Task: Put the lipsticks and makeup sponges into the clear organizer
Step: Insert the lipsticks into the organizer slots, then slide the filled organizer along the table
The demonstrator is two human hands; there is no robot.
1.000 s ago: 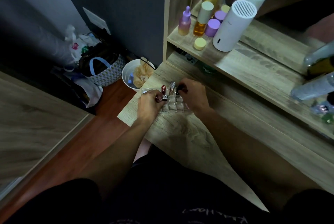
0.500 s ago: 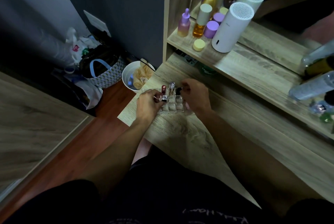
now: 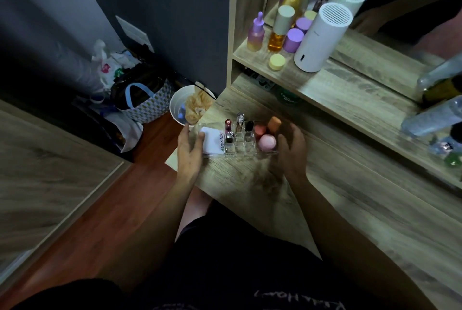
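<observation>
The clear organizer (image 3: 240,152) sits on the wooden desk near its left corner. Several lipsticks (image 3: 240,122) stand upright in its small middle cells. At its right end lie makeup sponges: a pink round one (image 3: 267,142), a red one (image 3: 260,130) and an orange one (image 3: 274,123). A white pad with printed lettering (image 3: 212,143) lies in its left end. My left hand (image 3: 190,148) hovers by the left end, fingers apart, thumb near the white pad. On the right, my right hand (image 3: 291,152) is just clear of the organizer, fingers spread and empty.
A raised shelf (image 3: 350,94) behind carries purple and amber bottles (image 3: 277,34), a yellow jar and a white cylinder (image 3: 322,37), with a mirror behind. Clear bottles (image 3: 430,119) lie at far right. Beside the desk's left edge, a white bucket (image 3: 175,107) and bags stand on the floor.
Both hands have come away from the organizer and opened. The sponges and the white pad, covered before by the hands, are now in sight.
</observation>
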